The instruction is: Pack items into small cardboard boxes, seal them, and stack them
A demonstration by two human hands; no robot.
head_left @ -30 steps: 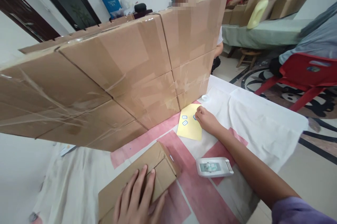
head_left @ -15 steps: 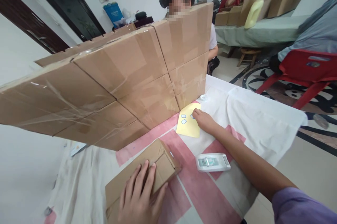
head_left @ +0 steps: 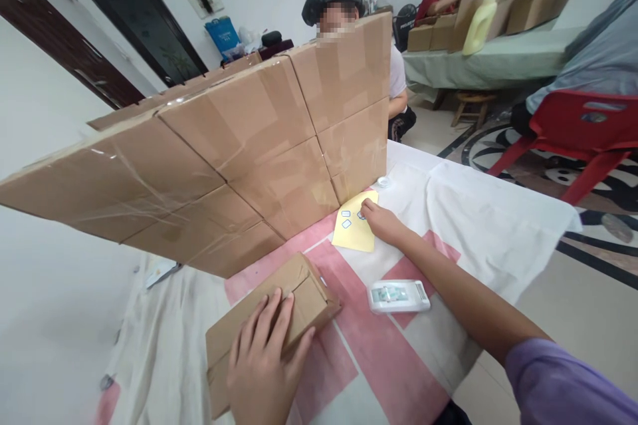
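Observation:
My left hand (head_left: 266, 358) lies with spread fingers on top of a closed cardboard box (head_left: 264, 302) on the table. Farther off to the right, my right hand (head_left: 381, 220) has its fingertips pinched together at a small blue-edged sticker (head_left: 361, 215). That sticker is on a yellow sheet (head_left: 356, 235) and is partly covered by the fingers; whether its edge is lifted I cannot tell. Two more blue-edged stickers show beside it. Between the box and my right forearm rests a white plastic case (head_left: 399, 296) with a teal see-through window.
A tall cardboard partition (head_left: 279, 159) stands along the table's far side, behind the yellow sheet. Near its right end is a small white roll or ring (head_left: 383, 181). A person sits behind it. A red chair (head_left: 588, 122) stands right of the cloth-covered table (head_left: 478, 212).
The view has shifted slightly, moving the table things a little in the picture. My right fingertips remain at the sticker, and my left hand stays on the box.

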